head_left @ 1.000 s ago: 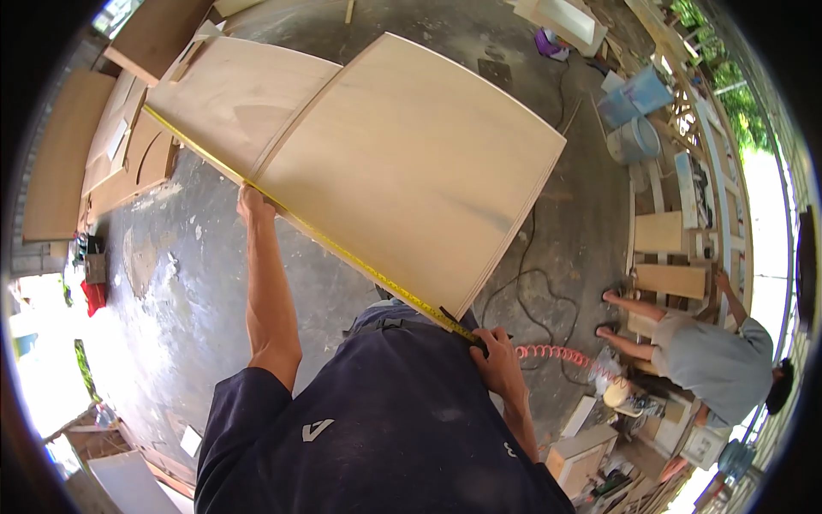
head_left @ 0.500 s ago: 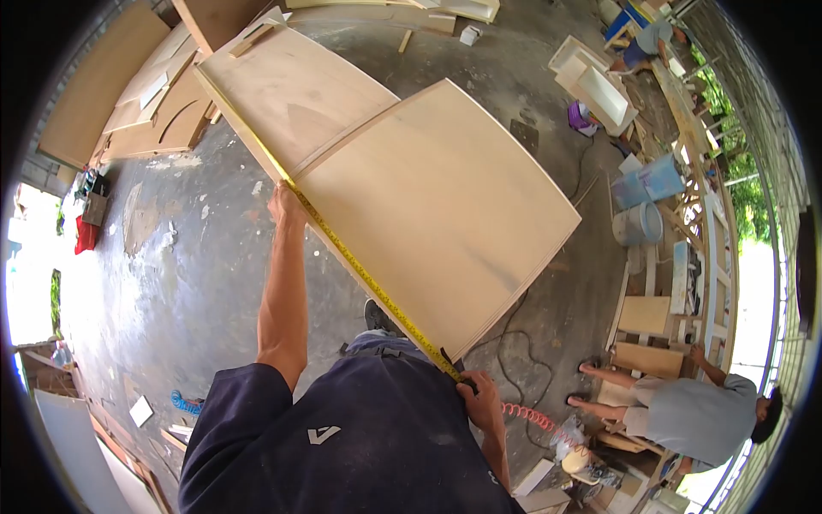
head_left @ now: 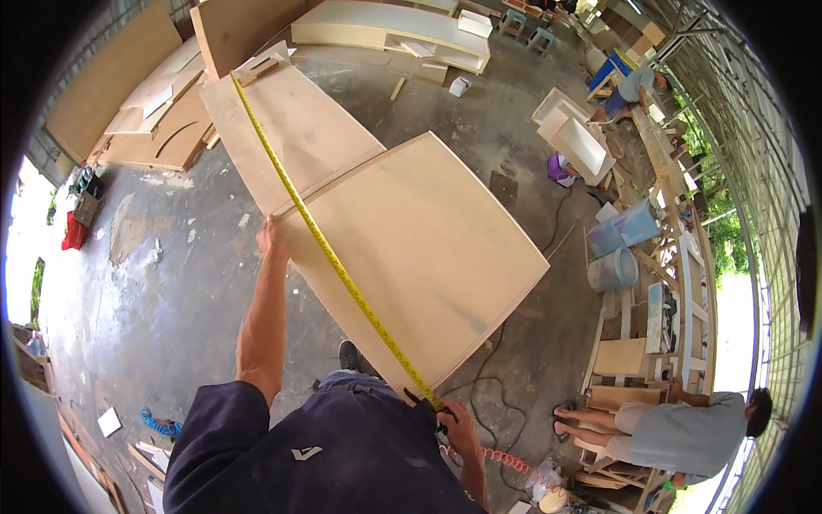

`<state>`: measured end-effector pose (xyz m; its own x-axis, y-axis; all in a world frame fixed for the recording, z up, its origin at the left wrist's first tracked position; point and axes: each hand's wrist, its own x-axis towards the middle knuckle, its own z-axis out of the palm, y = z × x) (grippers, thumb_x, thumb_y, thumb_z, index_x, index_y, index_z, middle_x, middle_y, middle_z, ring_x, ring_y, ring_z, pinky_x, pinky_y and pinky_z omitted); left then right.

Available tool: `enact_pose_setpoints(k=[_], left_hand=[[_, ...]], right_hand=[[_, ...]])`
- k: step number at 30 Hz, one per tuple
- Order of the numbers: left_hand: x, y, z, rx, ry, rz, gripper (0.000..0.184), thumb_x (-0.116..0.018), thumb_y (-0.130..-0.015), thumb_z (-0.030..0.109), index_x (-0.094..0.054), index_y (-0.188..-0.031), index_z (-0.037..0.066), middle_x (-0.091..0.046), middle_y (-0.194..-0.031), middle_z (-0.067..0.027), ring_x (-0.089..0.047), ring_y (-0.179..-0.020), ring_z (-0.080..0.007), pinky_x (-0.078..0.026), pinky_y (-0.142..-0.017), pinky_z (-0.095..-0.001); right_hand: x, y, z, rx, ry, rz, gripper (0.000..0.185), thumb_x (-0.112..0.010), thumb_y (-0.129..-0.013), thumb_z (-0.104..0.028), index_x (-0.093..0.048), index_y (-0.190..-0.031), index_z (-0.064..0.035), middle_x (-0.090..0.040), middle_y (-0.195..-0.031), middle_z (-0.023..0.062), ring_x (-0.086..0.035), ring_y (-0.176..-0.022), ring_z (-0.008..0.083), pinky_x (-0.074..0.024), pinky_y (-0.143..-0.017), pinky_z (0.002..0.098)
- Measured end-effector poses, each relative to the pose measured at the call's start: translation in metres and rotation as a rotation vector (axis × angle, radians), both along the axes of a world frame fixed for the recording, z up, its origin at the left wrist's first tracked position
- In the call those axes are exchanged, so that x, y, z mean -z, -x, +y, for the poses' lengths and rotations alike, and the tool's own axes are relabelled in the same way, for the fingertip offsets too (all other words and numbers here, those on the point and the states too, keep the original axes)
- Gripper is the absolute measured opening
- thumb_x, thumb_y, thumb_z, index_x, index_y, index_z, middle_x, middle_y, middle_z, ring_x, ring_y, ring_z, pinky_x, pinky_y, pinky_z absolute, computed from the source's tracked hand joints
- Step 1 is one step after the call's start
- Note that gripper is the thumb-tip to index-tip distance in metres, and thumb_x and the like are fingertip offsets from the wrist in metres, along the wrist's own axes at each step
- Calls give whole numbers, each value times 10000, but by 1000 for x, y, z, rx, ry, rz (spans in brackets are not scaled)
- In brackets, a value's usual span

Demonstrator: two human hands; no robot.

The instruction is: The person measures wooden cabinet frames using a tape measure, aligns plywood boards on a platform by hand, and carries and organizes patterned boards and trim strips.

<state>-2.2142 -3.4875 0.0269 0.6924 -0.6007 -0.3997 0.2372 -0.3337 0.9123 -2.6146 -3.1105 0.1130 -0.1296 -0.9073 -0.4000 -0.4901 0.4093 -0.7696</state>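
Observation:
A long yellow tape measure [head_left: 353, 291] lies stretched across two pale plywood panels, from the far end of the back panel [head_left: 317, 128] to the near corner of the front panel [head_left: 437, 231]. At that near corner my right hand [head_left: 461, 428] is closed around the dark tape case, which my fingers partly cover. My left hand [head_left: 272, 240] grips the left edge of the front panel, close to where the two panels meet; its fingertips are partly hidden. The blade runs to the right of my left hand, apart from it.
Leaning boards [head_left: 111, 77] and stacked sheets stand at the far left. A long white cabinet frame [head_left: 342, 26] lies at the back. On the right are a bucket [head_left: 613, 270], a workbench and two people, one nearby [head_left: 685, 433]. A cable and red coiled hose [head_left: 505, 460] cross the floor.
The tape has shifted from along the panels' left edge to a line further in on their faces. My left hand has left the blade and now grips the panel edge.

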Motion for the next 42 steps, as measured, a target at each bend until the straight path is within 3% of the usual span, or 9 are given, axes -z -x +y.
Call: enact_pose_setpoints(k=[7, 9, 16, 23, 28, 30, 32, 38, 42], left_hand=[[18, -8, -12, 52, -25, -29, 378, -485, -917, 338, -634, -1100, 43, -645, -1002, -142, -603, -874, -245, -470, -771, -375], [1, -2, -9, 4, -158, -30, 424, -518, -921, 326, -601, -1095, -52, -605, -1040, -128, -556, -848, -182, -463, -730, -361], [31, -11, -27, -50, -178, -40, 426, -562, -909, 339, -586, -1063, -58, -599, -1024, -126, -555, -818, -184, -469, -696, -365], [38, -9, -31, -118, 28, 222, 462, -571, -878, 357, -593, -1020, -82, -620, -958, -156, -574, -821, -215, -466, -710, -377], [25, 0, -16, -44, 254, 354, 356, -571, -889, 353, -563, -898, -3, -542, -798, -68, -524, -723, -172, -451, -623, -334], [44, -12, -41, -24, 314, 353, 303, -522, -926, 325, -544, -904, 24, -518, -810, -48, -509, -735, -150, -440, -604, -325], [33, -13, -41, -14, 206, 472, 291, -447, -969, 285, -549, -1005, 16, -556, -917, -74, -540, -775, -173, -461, -622, -333], [-12, -9, -31, 126, 10, 555, 379, -383, -993, 274, -484, -1230, -4, -569, -1123, -105, -593, -912, -237, -519, -707, -348], [-22, -25, -34, 242, -56, 559, 377, -363, -993, 319, -439, -1273, 77, -576, -1048, -91, -589, -875, -209, -501, -659, -328]], right_hand=[[6, 16, 10, -24, 35, -16, 323, -570, -818, -169, -593, -1110, -34, -565, -1020, 170, -555, -975, 306, -428, -854, 342], [4, 16, 12, -21, 20, -82, 337, -564, -822, -166, -578, -1132, -33, -559, -1043, 170, -541, -1008, 312, -417, -877, 346], [1, 17, 6, -43, 157, -56, 314, -531, -838, -147, -556, -1117, -5, -543, -1047, 188, -520, -1008, 337, -407, -878, 365], [-14, -55, -30, 138, 165, -67, 289, -516, -849, -138, -543, -1096, 10, -523, -1023, 190, -499, -988, 350, -388, -882, 394], [-23, -125, -82, 375, -20, -329, 239, -484, -889, -148, -550, -1066, -2, -516, -1002, 118, -560, -714, 178, -480, -519, 289], [2, -203, -124, 552, 98, -432, 205, -462, -910, -170, -560, -1017, -27, -522, -881, 77, -512, -569, 102, -409, -372, 230], [-4, -224, -157, 661, 78, -629, 189, -456, -917, -190, -562, -971, -44, -501, -726, 51, -498, -529, 113, -413, -383, 251], [-4, -301, -278, 854, 129, -827, 212, -490, -908, -273, -552, -925, -70, -517, -715, 37, -576, -630, 149, -474, -429, 304], [-9, -312, -359, 841, 229, -889, 193, -562, -878, -257, -548, -890, -64, -499, -699, 19, -575, -623, 143, -495, -493, 314]])
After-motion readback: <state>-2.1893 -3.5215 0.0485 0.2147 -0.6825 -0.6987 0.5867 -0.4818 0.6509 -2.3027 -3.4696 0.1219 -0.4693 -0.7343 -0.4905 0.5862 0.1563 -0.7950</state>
